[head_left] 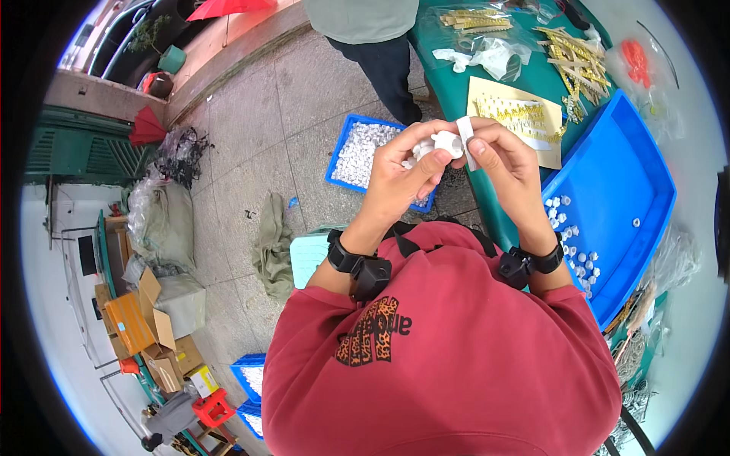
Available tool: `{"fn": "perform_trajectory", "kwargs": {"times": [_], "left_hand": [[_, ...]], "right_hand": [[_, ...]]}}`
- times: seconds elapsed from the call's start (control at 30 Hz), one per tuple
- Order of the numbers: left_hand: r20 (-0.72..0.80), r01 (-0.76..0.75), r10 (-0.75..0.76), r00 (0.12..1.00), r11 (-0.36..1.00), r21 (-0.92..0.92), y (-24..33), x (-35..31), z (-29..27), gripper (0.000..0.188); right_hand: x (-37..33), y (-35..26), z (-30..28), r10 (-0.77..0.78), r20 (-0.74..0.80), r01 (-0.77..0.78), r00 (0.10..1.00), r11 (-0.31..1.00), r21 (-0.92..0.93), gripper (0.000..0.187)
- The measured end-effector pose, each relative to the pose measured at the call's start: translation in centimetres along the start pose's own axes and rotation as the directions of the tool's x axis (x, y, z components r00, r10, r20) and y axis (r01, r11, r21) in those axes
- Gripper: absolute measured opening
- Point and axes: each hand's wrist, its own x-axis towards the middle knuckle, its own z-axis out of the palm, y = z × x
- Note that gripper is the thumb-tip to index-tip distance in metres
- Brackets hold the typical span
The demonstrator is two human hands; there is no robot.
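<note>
My left hand point(403, 171) is closed around several small white plastic pieces point(446, 143), one of them pinched near the thumb tip. My right hand point(508, 163) pinches a narrow white strip point(466, 137) between thumb and fingers, right beside those pieces. Both hands are raised close together in front of my chest; whether the strip touches the white piece I cannot tell. Beneath them on the floor stands a blue tray point(331, 169) filled with similar small white pieces. On my right, a larger blue tray point(620, 178) holds scattered white pieces at its near side.
The green table point(445, 87) runs along my right, bearing a yellowish sheet with gold strips point(525, 114), a heap of yellow strips point(574, 61) and plastic bags. A person point(372, 45) stands ahead. Boxes point(156, 319), a sack point(167, 220) and more blue trays point(247, 372) lie left.
</note>
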Motion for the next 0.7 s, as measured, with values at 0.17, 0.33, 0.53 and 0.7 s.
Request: {"fn": "perform_trajectory", "kwargs": {"times": [0.17, 0.33, 0.53, 0.7], "left_hand": [[-0.001, -0.02, 0.02, 1.0, 1.0, 0.012, 0.3, 0.2, 0.5, 0.036], [-0.029, -0.005, 0.004, 1.0, 0.999, -0.035, 0.6, 0.9, 1.1, 0.03], [-0.021, -0.005, 0.004, 1.0, 0.999, -0.048, 0.6, 1.5, 0.9, 0.03], [-0.001, 0.013, -0.013, 1.0, 0.998, -0.061, 0.6, 1.7, 0.0, 0.034]], "right_hand": [[0.4, -0.6, -0.2, -0.037, 0.012, 0.037, 0.999, 0.998, -0.04, 0.012], [0.8, -0.7, -0.6, -0.05, -0.006, 0.049, 0.999, 0.997, -0.055, 0.012], [1.2, -0.5, -0.7, -0.072, -0.048, 0.067, 0.996, 0.994, -0.087, 0.012], [1.5, -0.5, 0.3, -0.065, -0.077, 0.06, 0.995, 0.996, -0.064, 0.012]]}}
